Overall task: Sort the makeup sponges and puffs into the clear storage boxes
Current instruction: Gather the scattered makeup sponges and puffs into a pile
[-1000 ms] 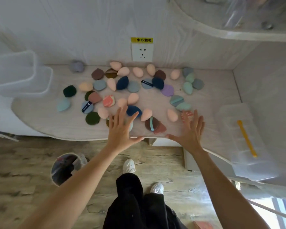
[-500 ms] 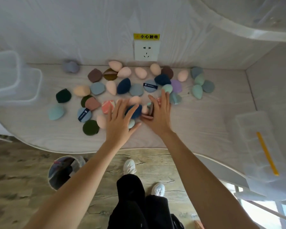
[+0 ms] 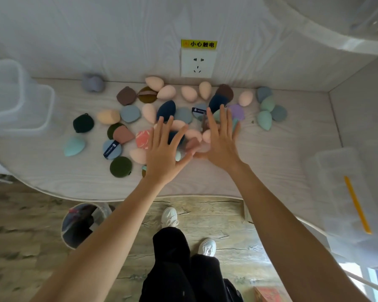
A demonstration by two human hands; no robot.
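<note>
Nearest the camera, the person's two forearms reach forward over the front edge of the pale wood-grain surface (image 3: 271, 162). The left hand (image 3: 164, 158) lies palm down with its fingers spread wide, and the right hand (image 3: 222, 144) sits just beside it, likewise flat and fanned; the thumbs nearly meet. Neither grip holds anything: both are wide, pressed over the middle of the pile and not closed on any one piece.

Under and between the fingers lie several sponges and puffs, partly hidden, among them a pale pink sponge (image 3: 206, 136) and a coral patterned puff (image 3: 144, 139). To the left sit a dark green round puff (image 3: 121, 167) and a light blue puff with a dark strap (image 3: 111, 149), and further left a teal sponge (image 3: 74, 146). Beyond the hands the scatter runs on towards the wall, with peach egg-shaped sponges (image 3: 189, 93), brown puffs and a cluster of green-grey sponges (image 3: 267, 112) at the right.

The clear storage boxes stand well apart from the pile: one at the left edge (image 3: 20, 101), another at the right (image 3: 340, 192) with a yellow stick on it. Nothing appears sorted yet.

The step in hand looks like gathering the loose pieces together. The next move probably calls for closing the fingers on pieces of one kind and carrying them to a box, sideways across open surface.
</note>
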